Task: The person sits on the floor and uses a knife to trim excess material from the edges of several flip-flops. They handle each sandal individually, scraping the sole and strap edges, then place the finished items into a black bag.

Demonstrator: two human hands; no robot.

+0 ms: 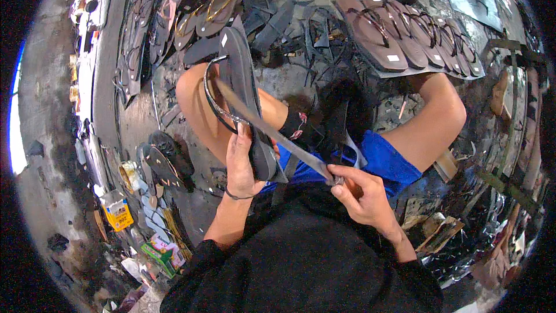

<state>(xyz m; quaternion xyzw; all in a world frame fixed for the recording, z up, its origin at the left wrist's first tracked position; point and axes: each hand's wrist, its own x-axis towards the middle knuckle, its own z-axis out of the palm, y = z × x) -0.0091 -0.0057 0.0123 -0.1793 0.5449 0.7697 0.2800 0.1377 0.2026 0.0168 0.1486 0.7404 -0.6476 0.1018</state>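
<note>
My left hand [240,159] is closed around the heel half of a dark flip-flop [236,61], its thumb by the strap. The flip-flop stands toe up, tilted slightly. A glittering thong strap [209,94] arches off its left side. Pointed corners of grey sole sheet stick out past the toe and the heel. In my right hand [365,194], closed at the lower right, is a long knife [289,145] with a narrow grey blade. The blade slants up and left across the flip-flop's side, its tip near the strap; whether it touches the sole I cannot tell.
Several brown flip-flops [379,37] lie in a row on a sheet at the far right. More finished pairs [214,8] lie at the far left. Dark rubber offcuts [278,26] litter the floor between. A yellow box [117,211] and an open tin [128,175] stand at the left.
</note>
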